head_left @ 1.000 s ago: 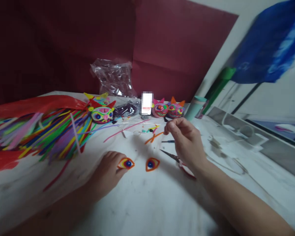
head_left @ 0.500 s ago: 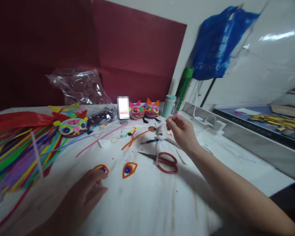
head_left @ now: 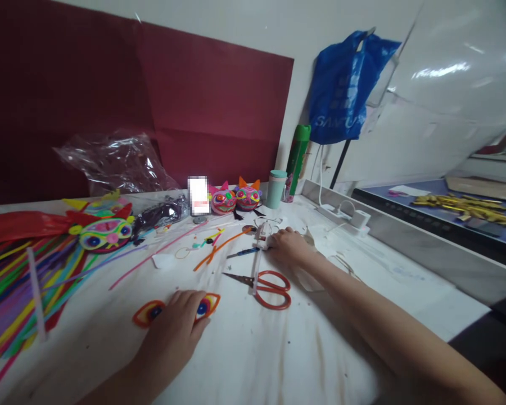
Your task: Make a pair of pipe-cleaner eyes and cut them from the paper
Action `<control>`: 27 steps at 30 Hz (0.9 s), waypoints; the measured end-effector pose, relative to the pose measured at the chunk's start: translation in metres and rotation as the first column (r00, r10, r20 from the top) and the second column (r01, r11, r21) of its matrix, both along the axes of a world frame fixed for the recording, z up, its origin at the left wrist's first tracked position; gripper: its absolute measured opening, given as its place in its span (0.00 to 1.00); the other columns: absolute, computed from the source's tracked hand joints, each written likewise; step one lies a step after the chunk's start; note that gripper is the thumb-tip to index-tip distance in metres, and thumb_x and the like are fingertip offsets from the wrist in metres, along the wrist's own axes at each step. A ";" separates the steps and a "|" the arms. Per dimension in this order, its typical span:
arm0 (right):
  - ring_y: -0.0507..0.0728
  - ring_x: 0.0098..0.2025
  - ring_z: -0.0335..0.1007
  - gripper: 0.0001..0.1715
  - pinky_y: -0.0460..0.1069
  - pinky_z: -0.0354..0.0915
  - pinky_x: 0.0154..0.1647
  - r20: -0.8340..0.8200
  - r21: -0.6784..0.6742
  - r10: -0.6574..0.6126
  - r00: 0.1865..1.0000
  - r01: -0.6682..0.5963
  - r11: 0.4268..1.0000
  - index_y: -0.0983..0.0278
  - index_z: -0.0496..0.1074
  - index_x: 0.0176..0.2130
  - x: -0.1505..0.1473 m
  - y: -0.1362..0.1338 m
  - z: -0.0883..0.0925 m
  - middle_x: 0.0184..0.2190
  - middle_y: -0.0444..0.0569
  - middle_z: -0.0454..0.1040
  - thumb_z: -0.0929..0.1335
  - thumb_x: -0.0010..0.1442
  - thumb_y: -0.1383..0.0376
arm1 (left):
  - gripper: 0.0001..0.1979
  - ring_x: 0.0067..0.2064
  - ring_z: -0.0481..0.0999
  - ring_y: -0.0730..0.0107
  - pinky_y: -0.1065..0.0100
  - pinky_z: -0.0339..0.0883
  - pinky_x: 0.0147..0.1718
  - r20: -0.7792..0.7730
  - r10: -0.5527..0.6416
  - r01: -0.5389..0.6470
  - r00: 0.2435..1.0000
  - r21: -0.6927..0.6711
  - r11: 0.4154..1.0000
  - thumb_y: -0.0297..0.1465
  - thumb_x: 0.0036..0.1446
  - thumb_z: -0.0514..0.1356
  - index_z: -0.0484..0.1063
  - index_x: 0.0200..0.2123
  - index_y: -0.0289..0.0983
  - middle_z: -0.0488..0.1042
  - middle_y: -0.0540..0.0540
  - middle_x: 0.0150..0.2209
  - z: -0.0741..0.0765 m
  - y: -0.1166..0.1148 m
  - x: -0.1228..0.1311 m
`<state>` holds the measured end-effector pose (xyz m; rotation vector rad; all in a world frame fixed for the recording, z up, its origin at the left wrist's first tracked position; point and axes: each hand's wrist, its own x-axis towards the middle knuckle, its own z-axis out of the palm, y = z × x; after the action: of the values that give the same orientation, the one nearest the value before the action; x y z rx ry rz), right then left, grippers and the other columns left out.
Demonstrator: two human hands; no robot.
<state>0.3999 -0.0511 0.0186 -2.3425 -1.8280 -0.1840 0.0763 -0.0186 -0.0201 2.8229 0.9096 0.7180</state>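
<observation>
My left hand (head_left: 172,329) is low over the white tabletop, fingers together and curved. Its fingertips and thumb close at the edge of the right eye-shaped piece (head_left: 208,305), orange-rimmed with a blue centre, partly covered. A matching left eye-shaped piece (head_left: 143,314) lies half under the back of this hand. My right hand (head_left: 290,247) reaches farther back, its fingers curled at a pale tool like a hot glue gun (head_left: 263,232) with a clear stick behind it; the handle is hidden. Red-handled scissors (head_left: 274,289) and a blue pen-like tool (head_left: 244,252) lie nearby.
Orange fuzzy stems (head_left: 219,250) lie mid-table. Two decorated cat heads (head_left: 248,196), a mint cup (head_left: 276,188) and a green can (head_left: 297,163) stand behind. A masked figure with colourful strips (head_left: 105,235) fills the left. A power strip (head_left: 339,212) runs at right.
My left hand has moved right, from the left eye-shaped piece to the right one. My right hand has come down from a raised pinch to the pale tool. The view has shifted rightward.
</observation>
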 end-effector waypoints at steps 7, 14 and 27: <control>0.65 0.45 0.63 0.13 0.53 0.58 0.44 0.067 0.015 -0.053 0.996 0.052 0.999 0.71 0.72 0.39 -0.001 0.008 -0.010 0.40 0.62 0.73 0.65 0.53 0.67 | 0.15 0.45 0.74 0.60 0.59 0.70 0.44 0.051 -0.064 0.061 0.997 0.059 0.996 0.24 0.53 0.55 0.67 0.45 0.40 0.74 0.43 0.44 -0.004 -0.002 -0.023; 0.63 0.44 0.65 0.16 0.52 0.61 0.43 -0.053 0.144 -0.095 0.994 0.102 0.984 0.72 0.68 0.43 -0.011 -0.007 0.010 0.41 0.61 0.71 0.59 0.58 0.67 | 0.08 0.40 0.75 0.65 0.66 0.70 0.40 0.115 -0.009 0.006 0.993 0.023 1.000 0.25 0.56 0.54 0.69 0.38 0.39 0.74 0.46 0.38 -0.008 -0.009 -0.041; 0.49 0.22 0.55 0.15 0.43 0.56 0.21 -0.815 -0.089 0.251 0.522 -0.541 0.836 0.67 0.69 0.29 -0.078 -0.050 0.013 0.20 0.42 0.62 0.62 0.57 0.58 | 0.08 0.41 0.72 0.65 0.63 0.68 0.42 0.068 -0.250 0.250 0.966 0.018 0.968 0.22 0.56 0.53 0.71 0.33 0.36 0.76 0.44 0.39 0.007 -0.024 -0.035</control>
<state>0.3224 -0.1008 0.0317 -1.5794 -1.8854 1.1285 0.0414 -0.0422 -0.0134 2.8281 0.5261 0.7812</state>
